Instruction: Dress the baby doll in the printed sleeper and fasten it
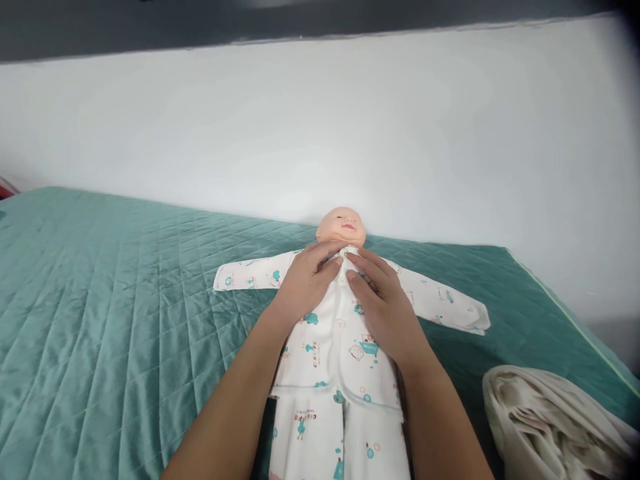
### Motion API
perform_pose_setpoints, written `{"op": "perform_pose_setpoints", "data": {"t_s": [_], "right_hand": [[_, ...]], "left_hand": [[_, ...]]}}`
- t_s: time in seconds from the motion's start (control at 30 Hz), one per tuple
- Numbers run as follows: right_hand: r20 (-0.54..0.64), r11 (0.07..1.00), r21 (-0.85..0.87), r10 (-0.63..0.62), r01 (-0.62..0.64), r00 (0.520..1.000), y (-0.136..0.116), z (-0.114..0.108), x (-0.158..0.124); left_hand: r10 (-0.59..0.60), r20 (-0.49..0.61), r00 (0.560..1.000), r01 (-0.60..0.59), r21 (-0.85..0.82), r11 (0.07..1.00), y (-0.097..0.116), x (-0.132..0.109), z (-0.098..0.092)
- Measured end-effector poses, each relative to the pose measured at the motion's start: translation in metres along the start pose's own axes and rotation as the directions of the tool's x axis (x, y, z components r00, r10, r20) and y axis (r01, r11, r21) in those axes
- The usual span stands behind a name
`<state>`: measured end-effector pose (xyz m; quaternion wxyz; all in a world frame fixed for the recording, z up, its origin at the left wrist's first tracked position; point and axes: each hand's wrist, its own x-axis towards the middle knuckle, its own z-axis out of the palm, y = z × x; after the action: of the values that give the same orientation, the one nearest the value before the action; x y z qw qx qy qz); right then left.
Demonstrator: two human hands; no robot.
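A baby doll (342,225) lies on its back, its head near the wall. It wears a white printed top (370,347) with long sleeves spread to both sides, and matching white trousers (310,437). My left hand (307,277) rests on the left side of the top's collar, fingers bent together near the neckline. My right hand (383,293) lies on the other side, its thumb and fingers at the front opening just below the doll's chin. Whether the fingertips pinch the fabric is hard to tell.
A green quilted cover (125,320) spreads under the doll, with its edge on the right. A crumpled cream cloth (550,420) lies at the lower right. Behind stands a white wall (300,127) with a dark band on top.
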<state>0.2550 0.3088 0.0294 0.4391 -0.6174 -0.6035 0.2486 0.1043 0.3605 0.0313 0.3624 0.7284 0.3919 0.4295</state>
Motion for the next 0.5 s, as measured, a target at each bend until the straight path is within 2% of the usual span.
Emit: {"op": "perform_pose_setpoints", "data": {"t_s": [0.2,0.5], "right_hand": [[0.001,0.999,-0.037,-0.011,0.011,1.000,0.0002,0.0006,0.0008],[0.062,0.992,-0.106,-0.057,0.064,0.996,0.0007,-0.0009,0.0021]], "left_hand": [[-0.036,0.002,0.999,0.036,0.002,0.999,0.0011,-0.0003,0.0003],[-0.020,0.014,1.000,0.020,-0.019,1.000,0.0002,0.0008,-0.0002]]}}
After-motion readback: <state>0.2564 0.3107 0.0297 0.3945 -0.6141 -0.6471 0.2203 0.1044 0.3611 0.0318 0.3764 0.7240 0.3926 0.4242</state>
